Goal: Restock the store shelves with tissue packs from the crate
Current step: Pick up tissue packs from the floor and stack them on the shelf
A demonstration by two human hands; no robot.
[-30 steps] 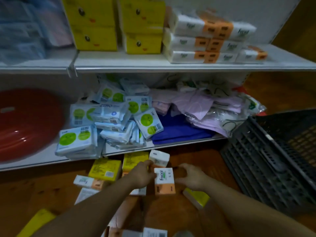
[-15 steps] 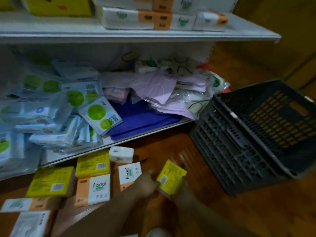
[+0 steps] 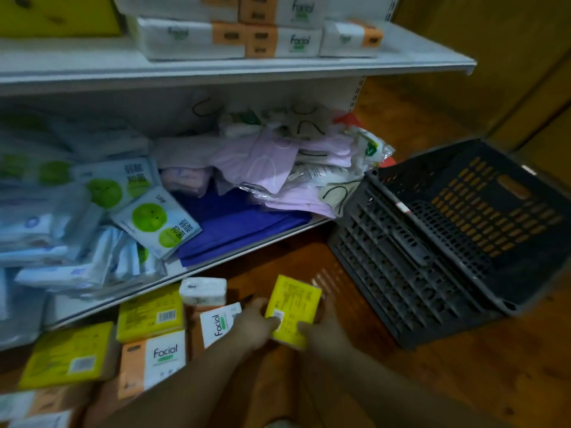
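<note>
A: Floor?
B: Reddish-brown wooden floor (image 3: 463, 381), grain visible, near right.
A: Furniture, walls?
B: White shelving (image 3: 216, 72) left, two tiers in view, slotted upright (image 3: 358, 94) at its right end. Brown wood panelling (image 3: 500, 57) far right. Light dim, warm.

Two bare forearms reaching forward and down from the lower frame, left hand (image 3: 255, 324) curled round the left edge of a yellow pack (image 3: 293, 304), right hand (image 3: 323, 332) gripping its lower right edge, thumbs on its face, wrists near each other
</note>
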